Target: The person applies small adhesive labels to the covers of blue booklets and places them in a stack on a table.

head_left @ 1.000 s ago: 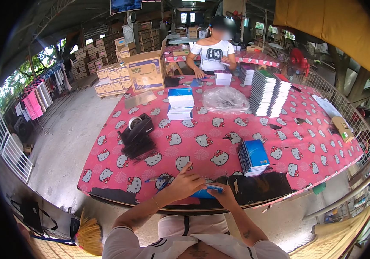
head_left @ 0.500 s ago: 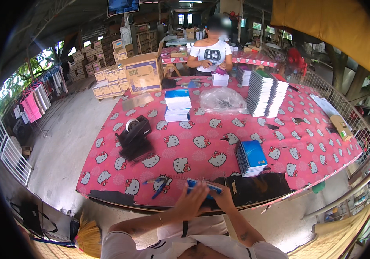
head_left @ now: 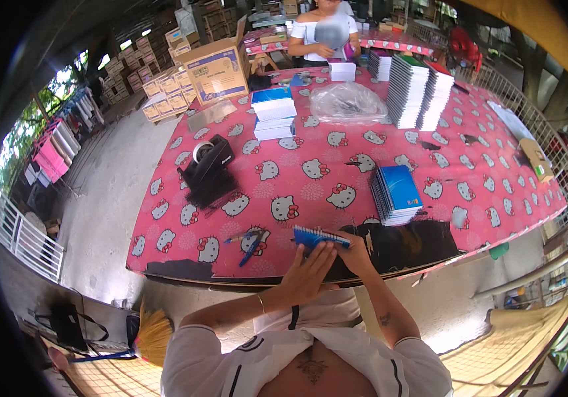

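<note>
Notebook (head_left: 308,237): blue cover, light spiral binding along the far edge, tilted down toward the right. Location: near edge of the bench (head_left: 333,157). Left hand (head_left: 308,268): fingers extended, resting on the cover. Right hand (head_left: 357,254): fingers closed on the notebook's right end.

From where I stand, this looks like an open-sided workshop, with greenery (head_left: 65,79) showing past its edge. Spiral-bound notebooks (head_left: 400,192) sit in stacks on a broad pink worktop (head_left: 324,192) with a tape dispenser (head_left: 210,162), a co-worker (head_left: 302,32) stands opposite, and cardboard cartons (head_left: 167,92) pile up beyond the concrete floor (head_left: 102,172).
</note>
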Motion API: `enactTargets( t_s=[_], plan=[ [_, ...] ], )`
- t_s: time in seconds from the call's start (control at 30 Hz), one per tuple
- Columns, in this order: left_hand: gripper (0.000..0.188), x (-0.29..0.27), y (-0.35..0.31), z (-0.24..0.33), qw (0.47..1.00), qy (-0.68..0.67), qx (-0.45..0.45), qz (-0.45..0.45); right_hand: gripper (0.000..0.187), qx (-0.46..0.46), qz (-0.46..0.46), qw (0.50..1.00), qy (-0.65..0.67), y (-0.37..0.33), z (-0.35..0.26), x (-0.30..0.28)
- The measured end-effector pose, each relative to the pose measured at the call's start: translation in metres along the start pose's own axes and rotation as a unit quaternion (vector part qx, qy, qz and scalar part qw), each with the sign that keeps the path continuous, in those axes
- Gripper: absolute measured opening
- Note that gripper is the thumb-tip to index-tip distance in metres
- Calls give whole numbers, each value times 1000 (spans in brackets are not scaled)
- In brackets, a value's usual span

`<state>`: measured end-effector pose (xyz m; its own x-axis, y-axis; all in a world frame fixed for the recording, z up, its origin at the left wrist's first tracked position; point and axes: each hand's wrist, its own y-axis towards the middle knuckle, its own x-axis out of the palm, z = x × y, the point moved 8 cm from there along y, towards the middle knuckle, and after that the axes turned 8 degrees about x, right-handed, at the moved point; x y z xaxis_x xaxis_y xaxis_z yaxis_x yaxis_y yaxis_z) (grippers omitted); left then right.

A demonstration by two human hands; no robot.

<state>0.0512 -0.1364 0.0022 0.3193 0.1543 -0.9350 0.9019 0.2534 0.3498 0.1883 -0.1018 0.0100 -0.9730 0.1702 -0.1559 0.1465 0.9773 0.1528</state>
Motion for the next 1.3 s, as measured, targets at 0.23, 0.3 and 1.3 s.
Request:
enactTargets(
  t_s=[0.23,0.3,1.3],
  plan=[
    [83,-18,24,-14,998,-4,-20,52,34,33,-34,997,-56,-4,13,4],
    [65,-17,21,-10,995,-48,-33,81,29,3,6,999,-46,-2,10,1],
    [15,-58,71,-55,983,-133,-25,122,20,5,23,997,-73,-16,-20,-33]
  ],
)
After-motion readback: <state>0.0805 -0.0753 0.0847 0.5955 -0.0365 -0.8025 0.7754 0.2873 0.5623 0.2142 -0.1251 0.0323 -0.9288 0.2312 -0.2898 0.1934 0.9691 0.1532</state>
